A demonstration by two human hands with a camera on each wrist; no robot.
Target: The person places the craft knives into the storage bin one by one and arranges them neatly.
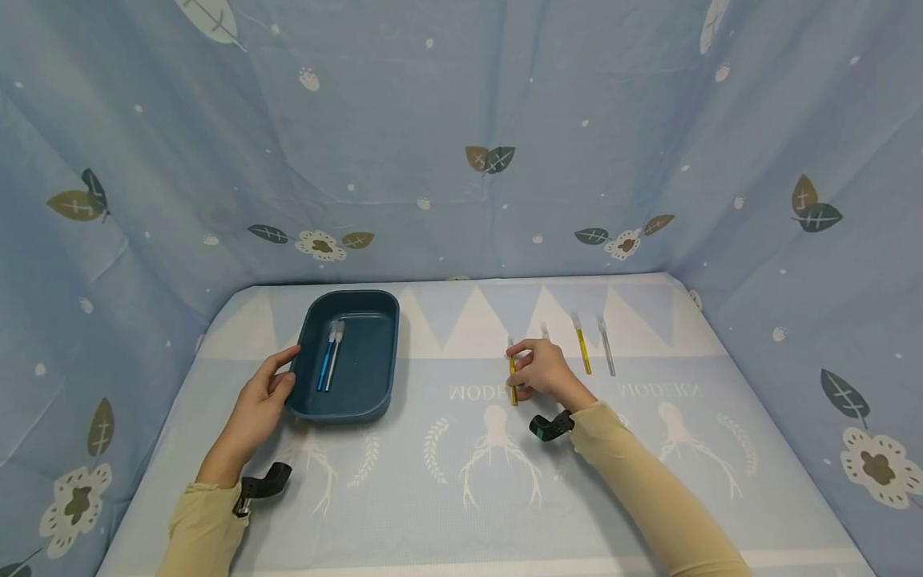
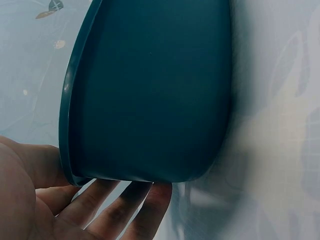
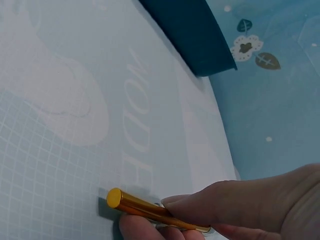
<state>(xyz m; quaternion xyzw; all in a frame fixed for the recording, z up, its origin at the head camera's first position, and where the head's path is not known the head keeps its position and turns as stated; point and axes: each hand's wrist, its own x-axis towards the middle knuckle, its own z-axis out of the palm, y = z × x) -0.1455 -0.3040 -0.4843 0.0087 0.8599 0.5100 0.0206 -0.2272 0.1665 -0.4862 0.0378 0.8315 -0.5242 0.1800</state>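
My right hand [image 1: 541,370] pinches a slim gold pen-like tool [image 3: 145,209] between thumb and fingers, low over the table. In the right wrist view its round gold end sticks out past the fingertips. My left hand [image 1: 261,398] touches the left side of a dark blue rectangular tray [image 1: 382,401], its fingertips against the outer wall. Inside the tray lie a blue pen-like tool [image 1: 327,361] and a silver one [image 1: 335,361], side by side, with clear caps. Right of my right hand lie another gold tool [image 1: 582,349] and a silver one [image 1: 607,349].
Just behind the right hand a clear cap [image 1: 545,330] shows, the rest of that piece hidden by the hand. A printed cloth [image 1: 404,505] covers the table. Blue patterned curtains [image 1: 433,120] stand at the back and both sides.
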